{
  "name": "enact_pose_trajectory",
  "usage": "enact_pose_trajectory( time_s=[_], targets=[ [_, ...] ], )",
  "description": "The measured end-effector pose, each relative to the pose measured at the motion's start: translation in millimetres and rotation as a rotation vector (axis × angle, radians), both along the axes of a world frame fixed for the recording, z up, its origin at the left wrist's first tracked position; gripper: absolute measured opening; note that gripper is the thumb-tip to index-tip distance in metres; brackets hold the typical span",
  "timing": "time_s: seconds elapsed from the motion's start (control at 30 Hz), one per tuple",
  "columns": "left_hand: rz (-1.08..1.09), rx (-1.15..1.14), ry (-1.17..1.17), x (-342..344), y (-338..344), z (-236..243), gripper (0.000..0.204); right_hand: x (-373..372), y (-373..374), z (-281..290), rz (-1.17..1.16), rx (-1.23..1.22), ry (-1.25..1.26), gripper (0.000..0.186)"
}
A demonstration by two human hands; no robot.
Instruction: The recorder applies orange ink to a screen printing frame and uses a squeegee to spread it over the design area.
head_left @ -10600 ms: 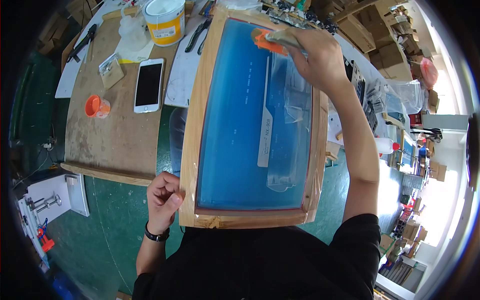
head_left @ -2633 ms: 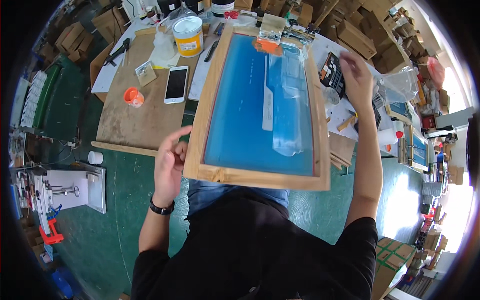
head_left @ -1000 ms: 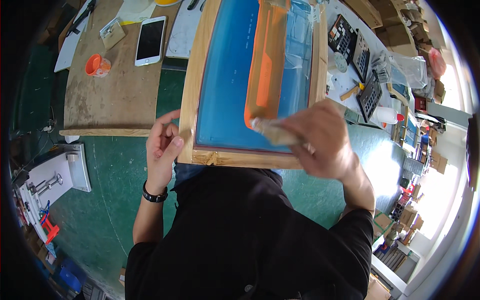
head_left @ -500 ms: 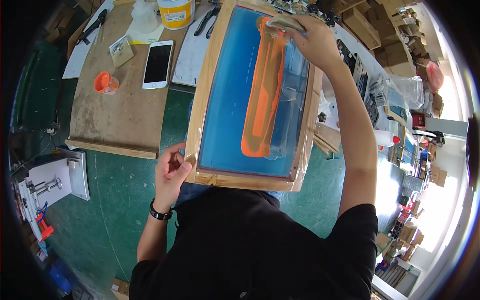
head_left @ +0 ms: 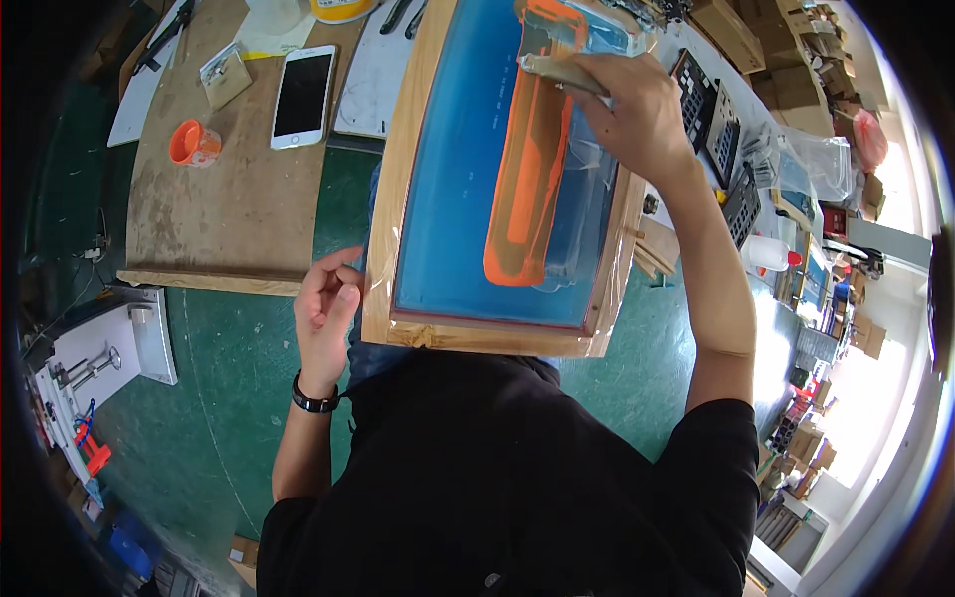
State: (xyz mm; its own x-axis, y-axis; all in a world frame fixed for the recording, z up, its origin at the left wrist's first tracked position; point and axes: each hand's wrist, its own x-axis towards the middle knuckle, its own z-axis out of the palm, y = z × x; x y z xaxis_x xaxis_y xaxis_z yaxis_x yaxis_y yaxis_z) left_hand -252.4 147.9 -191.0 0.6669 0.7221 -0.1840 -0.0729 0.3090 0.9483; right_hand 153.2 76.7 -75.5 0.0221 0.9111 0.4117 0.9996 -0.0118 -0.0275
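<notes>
My right hand (head_left: 645, 111) grips a pale, beige-handled squeegee (head_left: 563, 72) across the upper part of a screen printing frame. The blue mesh (head_left: 443, 229) sits inside a wooden frame (head_left: 477, 339) with tape along its edges. A long band of orange ink (head_left: 534, 184) runs down the mesh, with more orange above the squeegee. The squeegee's working edge is mostly hidden. Beside the frame's lower left side is my left hand (head_left: 326, 313), empty, its fingers loosely bent and apart and its thumb off the wood.
On the brown board (head_left: 229, 214) to the left are an orange cup (head_left: 194, 145), a white phone (head_left: 302, 98) and a small flat scraper-like piece (head_left: 225, 77). A yellow-and-white tub (head_left: 343, 8) stands farther back. Black keyboard-like panels (head_left: 696, 95) and a white bottle (head_left: 768, 253) lie right.
The squeegee in my right hand has come down the mesh toward me, leaving orange above it. My left thumb has lifted off the frame's edge, and that hand has shifted slightly left.
</notes>
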Motion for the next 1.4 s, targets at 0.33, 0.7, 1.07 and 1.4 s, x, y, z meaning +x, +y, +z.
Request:
enact_pose_trajectory(
  time_s=[0.33, 0.7, 1.07, 1.4],
  targets=[
    [-0.010, 0.007, -0.028, -3.1, -6.2, -7.4, 0.039, -91.4, -70.9, -5.3, 0.082, -0.025, 0.038, 0.032],
    [-0.004, 0.030, -0.019, -8.8, -13.4, -6.9, 0.041, -165.3, -150.2, 0.9, 0.056, -0.090, 0.217, 0.032],
    [-0.014, 0.036, -0.044, -11.7, -15.7, 11.4, 0.043, -41.0, -82.0, 12.4, -0.139, 0.157, 0.429, 0.035],
    [0.074, 0.047, -0.230, -7.5, -22.0, 66.0, 0.049, 89.0, 77.6, 35.4, -0.287, 0.048, -0.106, 0.041]
  ],
)
